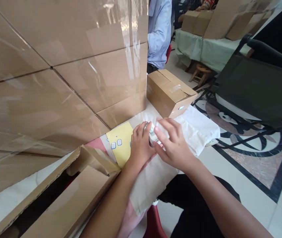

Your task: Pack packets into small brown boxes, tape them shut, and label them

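My left hand [140, 142] and my right hand [173, 143] meet over a small white and grey object [152, 131] on the white cloth [200, 129] of the table. The fingers of both hands are curled around it, and most of it is hidden between them. A yellow sheet [121, 140] with small white stickers lies just left of my left hand.
A tall stack of plastic-wrapped cartons [56, 66] fills the left. An open carton [64, 195] lies at the near left, and a small taped box [169, 92] sits behind my hands. A person in a blue shirt [159, 31] sits further back, near a table with boxes [205, 19]. A dark chair [257, 82] stands at the right.
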A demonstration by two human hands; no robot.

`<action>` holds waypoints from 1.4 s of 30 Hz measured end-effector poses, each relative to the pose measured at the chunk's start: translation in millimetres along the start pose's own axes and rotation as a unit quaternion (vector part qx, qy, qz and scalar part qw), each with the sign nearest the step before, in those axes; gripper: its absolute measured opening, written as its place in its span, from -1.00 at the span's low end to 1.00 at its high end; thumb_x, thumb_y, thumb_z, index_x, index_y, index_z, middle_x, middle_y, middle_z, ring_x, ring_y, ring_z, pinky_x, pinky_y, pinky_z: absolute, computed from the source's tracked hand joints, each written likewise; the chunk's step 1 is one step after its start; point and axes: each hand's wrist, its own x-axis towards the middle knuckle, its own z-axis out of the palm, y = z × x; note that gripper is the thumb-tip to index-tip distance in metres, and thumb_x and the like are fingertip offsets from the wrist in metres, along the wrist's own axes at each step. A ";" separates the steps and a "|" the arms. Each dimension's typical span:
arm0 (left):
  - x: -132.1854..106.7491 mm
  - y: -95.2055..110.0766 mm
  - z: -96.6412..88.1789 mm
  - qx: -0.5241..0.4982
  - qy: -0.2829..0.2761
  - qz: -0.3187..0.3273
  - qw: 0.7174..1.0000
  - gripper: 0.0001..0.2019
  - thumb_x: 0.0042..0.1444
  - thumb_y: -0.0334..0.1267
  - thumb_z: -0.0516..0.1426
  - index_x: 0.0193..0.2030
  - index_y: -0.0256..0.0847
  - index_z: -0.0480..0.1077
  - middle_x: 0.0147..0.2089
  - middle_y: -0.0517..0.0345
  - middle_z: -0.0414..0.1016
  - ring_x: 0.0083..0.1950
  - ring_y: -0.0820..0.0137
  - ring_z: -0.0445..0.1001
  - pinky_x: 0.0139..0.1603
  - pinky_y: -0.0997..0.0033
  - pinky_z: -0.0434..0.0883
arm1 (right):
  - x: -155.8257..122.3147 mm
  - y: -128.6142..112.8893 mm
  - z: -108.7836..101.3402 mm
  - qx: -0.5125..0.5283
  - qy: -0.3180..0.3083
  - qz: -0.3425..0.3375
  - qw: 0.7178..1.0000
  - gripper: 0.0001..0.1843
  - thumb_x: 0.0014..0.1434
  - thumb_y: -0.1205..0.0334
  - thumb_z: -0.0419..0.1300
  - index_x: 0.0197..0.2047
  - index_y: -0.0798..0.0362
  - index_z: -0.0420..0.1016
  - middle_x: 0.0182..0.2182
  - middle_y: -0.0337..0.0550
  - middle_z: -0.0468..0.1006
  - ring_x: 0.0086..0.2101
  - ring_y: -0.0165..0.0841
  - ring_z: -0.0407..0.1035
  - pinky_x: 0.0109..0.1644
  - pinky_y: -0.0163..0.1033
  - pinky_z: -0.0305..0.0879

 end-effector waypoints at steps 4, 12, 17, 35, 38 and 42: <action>-0.2 2.5 -6.2 -0.015 -0.011 -0.002 1.000 -0.25 0.18 -0.14 0.19 0.48 -0.16 0.07 0.45 -0.09 0.20 0.44 0.00 0.13 0.40 -0.05 0.22 | 4.1 -19.9 -14.3 0.000 -0.052 0.034 0.998 -0.09 0.30 0.40 0.13 0.58 -0.06 -0.22 -0.08 -0.01 0.61 0.08 0.04 0.33 0.13 0.22 0.35; 1.1 3.1 -9.4 -0.054 0.010 0.004 0.998 -0.15 0.05 -0.10 0.28 0.46 -0.11 0.06 0.43 -0.03 0.24 0.41 0.01 0.17 0.40 -0.07 0.24 | 5.1 -21.4 -26.3 0.008 0.151 -0.032 0.988 -0.04 0.25 0.36 0.19 0.57 -0.20 -0.20 0.24 0.07 0.39 0.19 0.03 0.28 0.13 0.19 0.35; 3.1 -1.1 -2.7 -0.062 0.020 0.013 0.998 -0.14 -0.02 -0.12 0.33 0.41 -0.11 0.11 0.40 -0.03 0.26 0.41 0.01 0.17 0.43 -0.07 0.22 | -0.3 -8.0 -0.9 -0.028 0.055 0.074 0.995 -0.25 0.34 0.37 0.10 0.52 -0.08 -0.02 -0.27 -0.16 0.65 -0.06 -0.11 0.43 0.27 0.26 0.15; 3.4 0.0 -4.2 -0.059 0.000 0.012 0.998 -0.06 -0.04 -0.14 0.34 0.45 -0.25 0.04 0.49 -0.09 0.16 0.48 0.04 0.08 0.49 0.01 0.19 | 2.3 0.2 -4.4 -0.103 -0.066 0.068 0.990 -0.72 0.41 0.07 0.09 -0.05 -0.12 0.63 0.42 -0.12 0.23 0.36 0.13 0.02 0.34 0.37 -0.06; 2.8 1.9 -5.4 -0.058 0.001 0.001 0.998 -0.04 -0.06 -0.12 0.35 0.46 -0.25 0.04 0.48 -0.09 0.17 0.48 0.01 0.09 0.48 -0.01 0.20 | 3.7 -1.3 -10.7 -0.092 0.005 0.109 0.990 -0.60 0.44 0.07 0.04 0.19 -0.03 0.52 0.40 0.04 0.24 0.33 0.05 0.09 0.32 0.24 0.08; 3.6 3.5 -5.4 -0.052 0.002 0.004 0.999 -0.09 -0.05 -0.18 0.32 0.44 -0.27 0.07 0.47 -0.13 0.20 0.47 0.01 0.12 0.48 -0.03 0.20 | 0.7 -3.7 -6.9 -0.064 -0.039 0.146 0.986 -0.62 0.43 0.08 0.05 0.16 -0.07 0.57 0.38 0.00 0.29 0.30 0.07 0.14 0.26 0.23 0.17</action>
